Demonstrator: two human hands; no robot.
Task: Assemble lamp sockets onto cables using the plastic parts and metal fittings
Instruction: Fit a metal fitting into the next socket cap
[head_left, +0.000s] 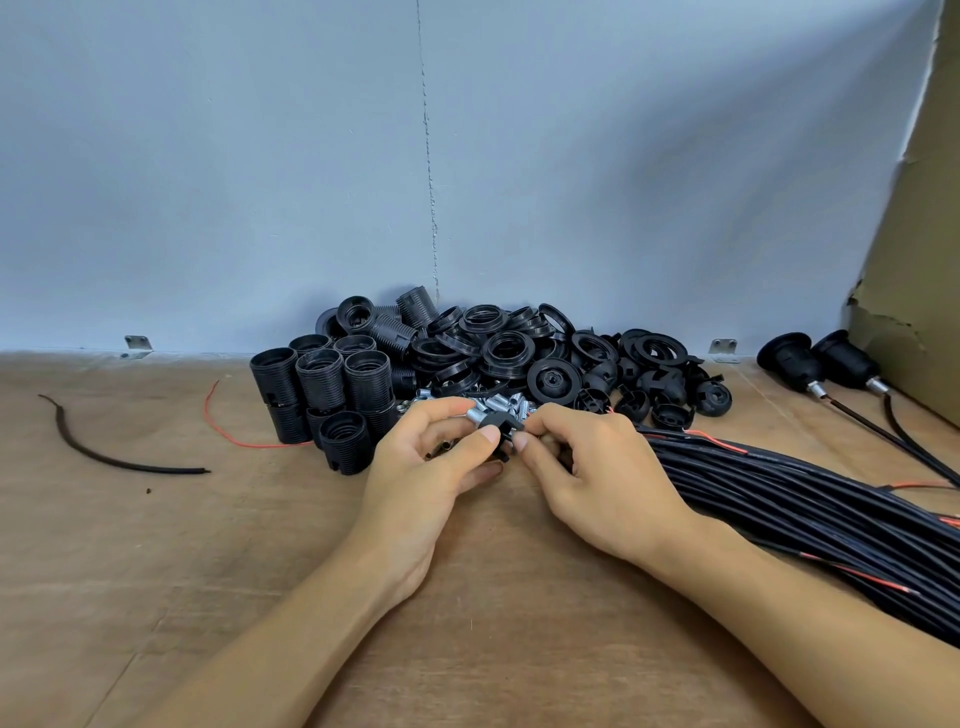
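Left hand and right hand pinch 1 cap above the table. Probable step: seating a fitting. Next move needs a cable threaded through.

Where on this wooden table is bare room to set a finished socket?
The wooden table is bare left of the left hand, around the short black cable offcut, and between both forearms. Crowded: the black plastic socket-part pile at the back, the black cable bundle at right.

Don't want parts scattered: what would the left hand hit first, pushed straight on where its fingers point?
Probably the metal fittings just beyond the left hand and its black cap; depth unclear.
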